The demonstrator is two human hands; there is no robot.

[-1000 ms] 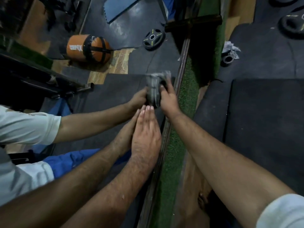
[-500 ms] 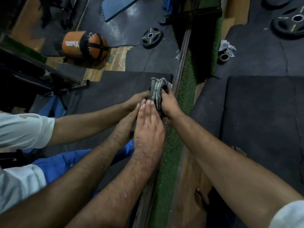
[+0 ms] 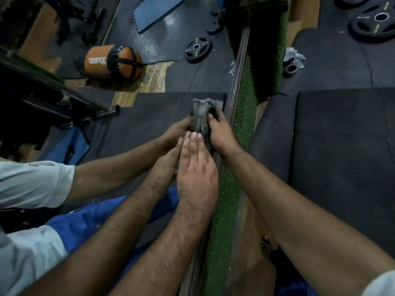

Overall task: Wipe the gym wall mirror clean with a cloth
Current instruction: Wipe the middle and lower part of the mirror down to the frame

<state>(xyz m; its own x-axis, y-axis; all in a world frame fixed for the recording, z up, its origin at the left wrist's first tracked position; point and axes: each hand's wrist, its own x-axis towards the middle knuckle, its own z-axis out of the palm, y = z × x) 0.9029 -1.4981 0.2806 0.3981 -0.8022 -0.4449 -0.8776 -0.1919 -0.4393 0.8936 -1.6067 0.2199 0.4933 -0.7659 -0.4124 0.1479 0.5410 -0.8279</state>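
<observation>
- The mirror [image 3: 149,116] fills the left half of the view, and its metal edge strip [image 3: 235,86] runs from the top centre down toward the bottom centre.
- Reflected in the glass at far left are a white sleeve [image 3: 32,180] and blue trousers [image 3: 89,223].
- Above them in the reflection lie an orange punching bag [image 3: 113,61] with black straps and, farther right, a black weight plate [image 3: 197,49] on dark rubber floor.
- The left hand [image 3: 195,165] lies flat against the glass just left of the edge strip, fingers straight and together, holding nothing; its fingertips reach the lower edge of the cloth.
- The cloth [image 3: 202,116], grey and bunched into folds, sits against the mirror just beside the edge strip, a little above the middle of the view.
- The right hand [image 3: 221,135] grips the cloth from its right side, fingers curled round the folds, pressing it to the glass. The cloth looks blurred, so its exact outline is hard to make out.
- Right of the edge strip runs a band of green artificial turf [image 3: 241,124].
- Farther right are black floor mats [image 3: 342,146].
- At upper right a crumpled white rag [image 3: 294,55] rests beside a small ring-shaped object [image 3: 291,69], and a large black weight plate [image 3: 376,22] lies near the corner.
</observation>
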